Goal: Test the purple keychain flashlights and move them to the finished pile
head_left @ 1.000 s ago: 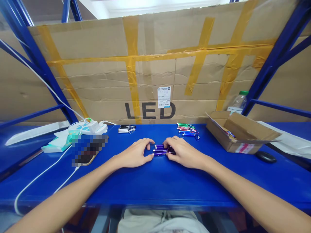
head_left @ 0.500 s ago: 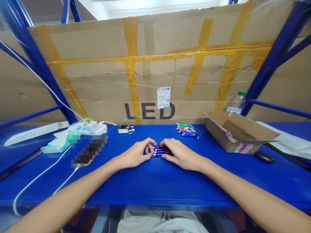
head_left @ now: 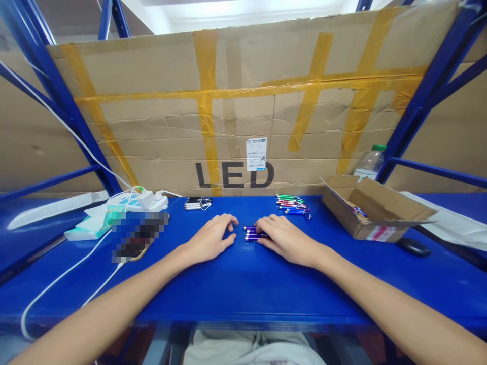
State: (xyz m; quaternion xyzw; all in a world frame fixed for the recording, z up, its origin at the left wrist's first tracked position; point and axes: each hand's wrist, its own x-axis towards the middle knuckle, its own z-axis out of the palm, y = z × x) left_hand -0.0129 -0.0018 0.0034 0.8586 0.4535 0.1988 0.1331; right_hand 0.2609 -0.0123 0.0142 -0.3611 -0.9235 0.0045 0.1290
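A row of several small purple flashlights (head_left: 250, 234) lies side by side on the blue table (head_left: 243, 284). My right hand (head_left: 283, 239) is closed over their right part, thumb at the near side and fingers at the far side, hiding those ends. Just left of the row, my left hand (head_left: 213, 241) rests on the table, its curved fingers and thumb apart and holding nothing. Farther back on the right lies a group of green, red and blue flashlights (head_left: 292, 205) with small clips. Black and silver flashlights (head_left: 198, 204) form another group at the back left.
On the right stand an open cardboard box (head_left: 346, 215), a black computer mouse (head_left: 414, 247) and a green-capped bottle (head_left: 373, 161). A power strip (head_left: 152, 203), cables, a tissue pack (head_left: 87, 225) and a blurred-out phone (head_left: 140, 238) lie left. A large cardboard sheet (head_left: 243, 116) closes the back.
My left hand has drawn away leftward from the purple flashlights, its thumb and fingers now farther apart. The row has shifted slightly right under my right hand, which stays on it.
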